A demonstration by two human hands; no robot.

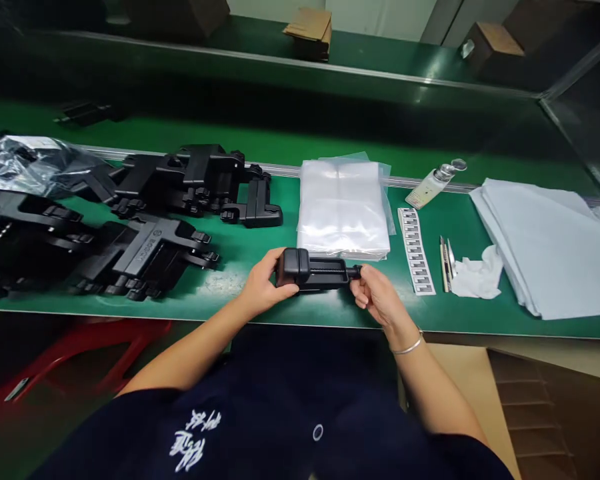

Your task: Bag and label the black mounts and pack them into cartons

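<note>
Between my two hands, over the front of the green bench, is a black plastic phone-holder-like bracket [325, 272] with a thick block at its left end and a slotted bar running right. My left hand [266, 285] grips the block, thumb in front and fingers behind it. At the other end, my right hand [377, 293] pinches the small black knob [354, 272] with thumb and fingertips. Just behind the bracket lies a stack of clear plastic bags [343, 207]. Several similar black brackets [153, 250] crowd the bench to the left.
Right of the bags are a label strip [417, 252], a pump bottle [431, 187], slim hand tools [446, 265], crumpled white tissue [477, 275] and pale folded sheets [555, 247]. A clear bag [30, 163] lies far left. A red chair [70, 353] stands below the bench edge.
</note>
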